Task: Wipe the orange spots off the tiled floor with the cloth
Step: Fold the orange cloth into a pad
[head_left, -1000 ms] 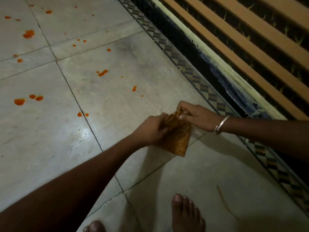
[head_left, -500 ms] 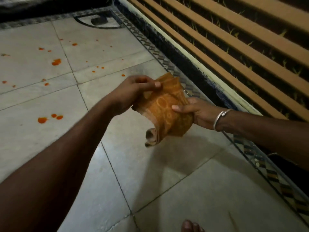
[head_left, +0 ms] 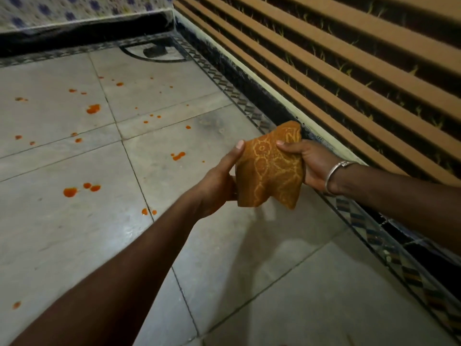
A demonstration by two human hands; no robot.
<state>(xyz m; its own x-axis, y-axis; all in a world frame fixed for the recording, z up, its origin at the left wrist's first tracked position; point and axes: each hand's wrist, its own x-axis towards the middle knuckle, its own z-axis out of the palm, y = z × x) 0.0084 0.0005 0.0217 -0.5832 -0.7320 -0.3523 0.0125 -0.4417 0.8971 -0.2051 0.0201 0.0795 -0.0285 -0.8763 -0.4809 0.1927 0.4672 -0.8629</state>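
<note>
The tiled floor [head_left: 50,233] is made of large pale grey tiles, smooth and a little shiny, with thin dark joints between them. Many orange spots [head_left: 70,192] lie on its left and middle part; some are round drops, others are small splashes in groups. At the far top left hangs a white fabric with blue flowers [head_left: 62,8] above a dark base.

The left hand [head_left: 217,186] grips the left side of the cloth [head_left: 272,171], with the thumb stretched up along its edge. The cloth is held in the air above the floor. It is orange-brown, soft and folded, with a pale curling pattern. The right hand [head_left: 309,163] pinches its right side, thumb on top, and a silver bangle [head_left: 335,173] sits on that wrist.

On the right, a patterned border strip [head_left: 409,268] runs along the floor edge. Beyond it, long flat brown slats [head_left: 349,78] lie in parallel with dark gaps between them.
</note>
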